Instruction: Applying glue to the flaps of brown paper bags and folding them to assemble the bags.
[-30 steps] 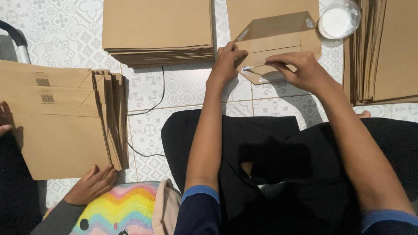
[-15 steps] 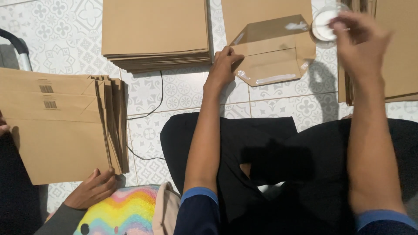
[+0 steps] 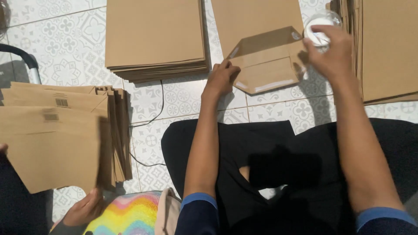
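Head view, from above.

— What sits in the middle?

— A brown paper bag [image 3: 265, 65] with its bottom folded open, flat on the patterned tiled floor [image 3: 65, 39]. I place everything else from that bag.

— Where is the left hand?

— The left hand [image 3: 222, 78] rests on the bag's lower left edge, fingers curled down and pressing the paper, pinning it rather than closing round it.

— And the right hand?

— The right hand [image 3: 333, 54] hovers just past the bag's upper right corner, over a small round clear tub of white paste [image 3: 320, 26]. Its fingers are bent and dip toward the tub's mouth; whether they grip the tub or only touch the paste, I cannot tell.

— What else lies about the bag?

— Left of it, a neat stack of flat brown sheets [image 3: 154, 39]. Behind it, another flat brown sheet [image 3: 254, 19] that the bag partly covers. Right of it, beyond the tub, a pile of brown paper [image 3: 385, 48] with its edges fanned. A thin black cable [image 3: 150, 117] runs across the tiles, lower left of the bag.

— Anyone else there?

— Yes. Far to the bag's lower left, another person's hand [image 3: 85, 209] shows beneath a bundle of finished folded bags [image 3: 56, 135]. Beside that hand lies a rainbow-coloured cloth [image 3: 126, 215].
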